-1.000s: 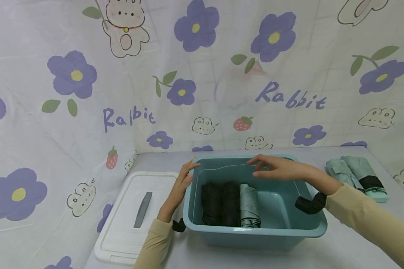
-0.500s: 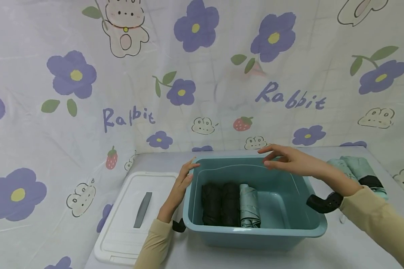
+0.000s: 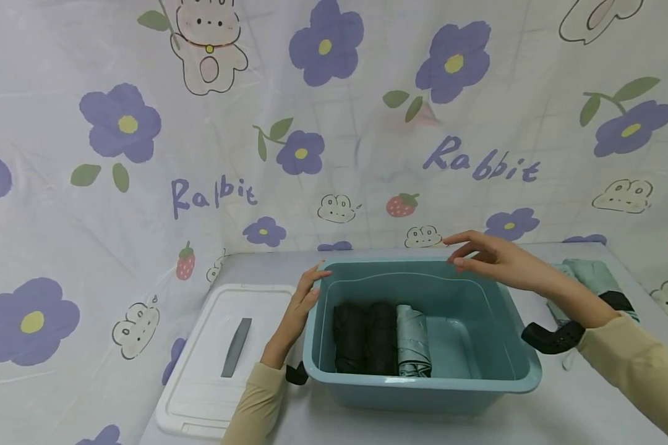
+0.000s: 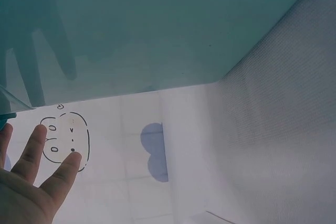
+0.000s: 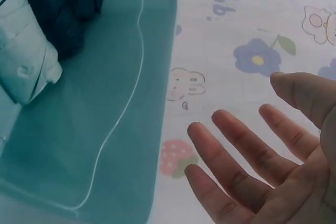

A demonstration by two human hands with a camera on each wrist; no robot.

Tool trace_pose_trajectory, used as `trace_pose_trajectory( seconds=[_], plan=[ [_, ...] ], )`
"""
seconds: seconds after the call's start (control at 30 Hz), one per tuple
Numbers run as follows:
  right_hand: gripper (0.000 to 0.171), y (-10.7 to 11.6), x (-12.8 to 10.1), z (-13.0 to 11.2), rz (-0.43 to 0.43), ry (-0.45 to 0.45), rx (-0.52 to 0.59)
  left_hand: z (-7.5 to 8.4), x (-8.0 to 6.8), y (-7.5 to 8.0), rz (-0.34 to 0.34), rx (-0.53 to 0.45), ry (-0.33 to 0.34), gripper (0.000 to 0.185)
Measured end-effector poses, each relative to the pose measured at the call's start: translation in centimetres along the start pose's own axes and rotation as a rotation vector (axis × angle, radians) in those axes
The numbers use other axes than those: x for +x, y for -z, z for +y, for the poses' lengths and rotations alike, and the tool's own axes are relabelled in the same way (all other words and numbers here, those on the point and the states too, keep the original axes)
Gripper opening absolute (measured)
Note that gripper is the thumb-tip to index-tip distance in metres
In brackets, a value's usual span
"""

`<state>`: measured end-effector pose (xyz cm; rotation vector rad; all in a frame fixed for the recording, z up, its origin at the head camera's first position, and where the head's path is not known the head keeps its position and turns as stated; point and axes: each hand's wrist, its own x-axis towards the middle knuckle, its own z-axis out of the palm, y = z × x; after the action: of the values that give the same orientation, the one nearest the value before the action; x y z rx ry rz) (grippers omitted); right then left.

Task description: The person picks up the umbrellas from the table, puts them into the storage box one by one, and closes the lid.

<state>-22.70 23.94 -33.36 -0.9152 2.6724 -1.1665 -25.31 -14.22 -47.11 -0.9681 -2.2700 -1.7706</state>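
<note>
A teal plastic storage bin [image 3: 423,384] stands on the table. Inside it, two black rolled cloth bundles [image 3: 365,339] lie beside a pale green rolled cloth bundle [image 3: 414,340]; the bin's right part shows bare floor. My left hand [image 3: 299,303] is at the bin's far left corner, fingertips right at the rim; its fingers look spread in the left wrist view. Above the far right rim hovers my right hand [image 3: 498,262], fingers loosely extended. The right wrist view shows nothing in that hand's palm [image 5: 294,192].
To the left lies a white lid [image 3: 200,364] with a grey handle [image 3: 236,347]. Partly behind my right forearm, pale green rolled cloth bundles [image 3: 592,275], one with a black band, lie at the table's right. A patterned curtain [image 3: 367,123] hangs behind.
My right hand has moved from above the bin's inside to the right and up, over the far right rim. The left hand and the rolled bundles have stayed put.
</note>
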Motion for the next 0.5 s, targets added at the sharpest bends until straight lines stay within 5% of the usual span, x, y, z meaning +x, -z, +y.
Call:
trace_pose_trajectory(
  seconds=[0.5],
  plan=[
    [0.038, 2.0, -1.9, 2.0, 0.12, -0.063, -0.119, 0.2, 0.0, -0.1, 0.003, -0.008, -0.007, 0.041]
  ],
)
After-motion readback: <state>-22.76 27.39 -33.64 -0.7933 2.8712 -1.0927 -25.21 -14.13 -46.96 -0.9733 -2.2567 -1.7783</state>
